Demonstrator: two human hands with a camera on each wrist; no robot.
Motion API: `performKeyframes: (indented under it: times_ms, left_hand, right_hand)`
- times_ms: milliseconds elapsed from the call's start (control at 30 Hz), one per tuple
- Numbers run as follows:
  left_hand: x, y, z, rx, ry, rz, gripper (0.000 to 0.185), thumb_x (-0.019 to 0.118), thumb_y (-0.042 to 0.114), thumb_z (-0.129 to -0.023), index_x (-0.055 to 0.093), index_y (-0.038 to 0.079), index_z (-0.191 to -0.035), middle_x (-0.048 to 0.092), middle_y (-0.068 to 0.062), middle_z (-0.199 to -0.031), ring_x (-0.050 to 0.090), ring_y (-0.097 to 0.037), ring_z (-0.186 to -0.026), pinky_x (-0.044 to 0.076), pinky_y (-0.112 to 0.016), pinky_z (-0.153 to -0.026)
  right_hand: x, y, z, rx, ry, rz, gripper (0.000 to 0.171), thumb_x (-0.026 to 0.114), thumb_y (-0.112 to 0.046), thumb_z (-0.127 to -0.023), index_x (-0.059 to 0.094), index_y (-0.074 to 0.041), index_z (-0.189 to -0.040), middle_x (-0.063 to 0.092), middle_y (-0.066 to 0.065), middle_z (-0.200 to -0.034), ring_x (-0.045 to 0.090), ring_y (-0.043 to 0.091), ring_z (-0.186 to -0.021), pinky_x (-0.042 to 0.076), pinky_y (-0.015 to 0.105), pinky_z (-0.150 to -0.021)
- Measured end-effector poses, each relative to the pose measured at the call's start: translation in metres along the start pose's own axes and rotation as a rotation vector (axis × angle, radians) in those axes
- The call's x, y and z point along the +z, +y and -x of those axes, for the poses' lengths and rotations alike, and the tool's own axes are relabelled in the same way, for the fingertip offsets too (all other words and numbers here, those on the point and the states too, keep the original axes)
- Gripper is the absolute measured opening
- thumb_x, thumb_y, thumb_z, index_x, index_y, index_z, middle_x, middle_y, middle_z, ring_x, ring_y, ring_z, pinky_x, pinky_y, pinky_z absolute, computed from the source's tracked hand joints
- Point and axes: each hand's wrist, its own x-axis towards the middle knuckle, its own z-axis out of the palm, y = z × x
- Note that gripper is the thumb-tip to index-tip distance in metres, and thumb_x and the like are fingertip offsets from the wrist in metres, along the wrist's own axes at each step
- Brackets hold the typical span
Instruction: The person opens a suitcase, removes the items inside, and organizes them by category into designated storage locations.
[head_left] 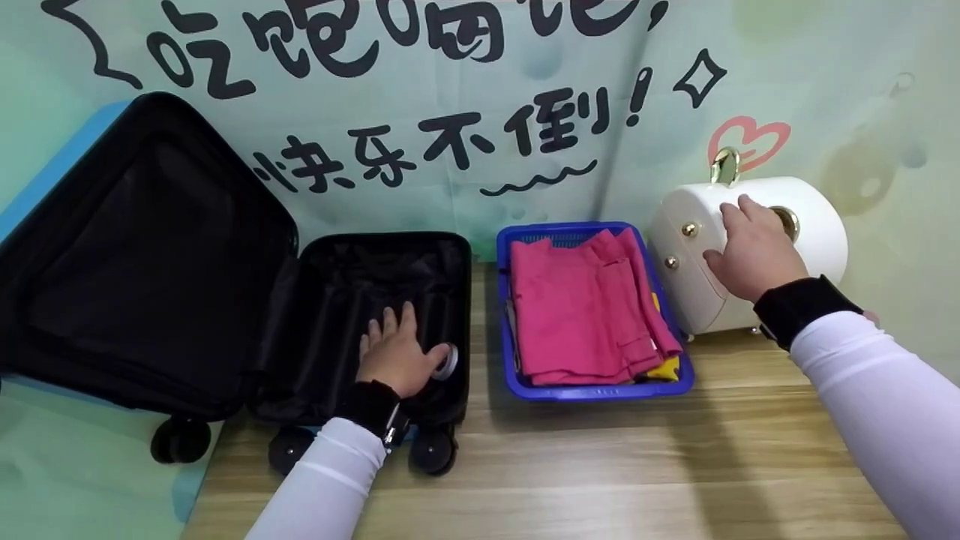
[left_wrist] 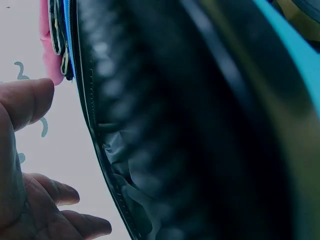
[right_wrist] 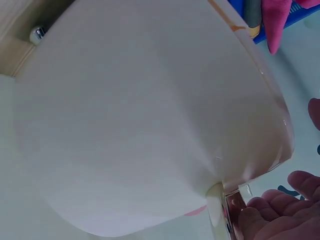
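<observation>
An open suitcase (head_left: 379, 259) with a black lining lies at the left of the head view, its lid (head_left: 142, 270) tipped back. Over its lower half hovers my left hand (head_left: 397, 364), fingers spread and holding nothing. Beside that thumb a small pale round object (head_left: 448, 363) shows in part; its kind is unclear. At the right stands a rounded white case (head_left: 694, 292) with gold knobs and a gold top handle (head_left: 725, 166). My right hand (head_left: 757, 251) is in front of it with fingers extended. In the right wrist view, those fingers (right_wrist: 305, 185) appear near the handle; contact is unclear.
Between suitcase and white case sits a blue plastic basket (head_left: 600, 392). Folded pink cloth (head_left: 574, 315) fills it, with a yellow item (head_left: 666, 369) under one edge. All stand on a wooden surface (head_left: 570, 472) against a printed backdrop (head_left: 450, 202).
</observation>
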Motion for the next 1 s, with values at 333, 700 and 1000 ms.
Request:
performKeyframes:
  times_ms: [333,700,1000]
  left_hand:
    - [0.000,-0.004,-0.004,-0.011,-0.009,0.003,0.099,0.056,0.060,-0.103,0.006,0.009,-0.170,0.004,-0.029,-0.174,0.002,-0.054,-0.160,0.007,-0.065,-0.130]
    - [-0.001,-0.007,-0.005,-0.025,-0.018,-0.009,0.098,0.054,0.060,-0.104,0.004,0.009,-0.170,0.002,-0.027,-0.175,-0.002,-0.055,-0.160,0.004,-0.066,-0.130]
    - [-0.003,-0.008,-0.005,-0.034,-0.006,-0.032,0.098,0.054,0.061,-0.103,0.006,0.009,-0.170,0.003,-0.027,-0.175,-0.001,-0.056,-0.160,0.004,-0.067,-0.129]
  right_hand:
    - [0.003,0.002,-0.004,-0.019,-0.047,0.031,0.078,0.070,-0.014,-0.095,0.030,0.022,-0.151,0.029,0.047,-0.155,0.026,0.063,-0.145,0.020,0.069,-0.123]
    - [0.011,0.006,-0.002,-0.028,-0.069,0.082,0.077,0.068,-0.008,-0.095,0.028,0.020,-0.154,0.027,0.046,-0.159,0.022,0.059,-0.151,0.020,0.065,-0.125]
    - [0.011,0.011,0.002,-0.039,-0.074,0.070,0.076,0.066,-0.005,-0.094,0.028,0.020,-0.155,0.027,0.045,-0.159,0.022,0.058,-0.152,0.019,0.065,-0.125]
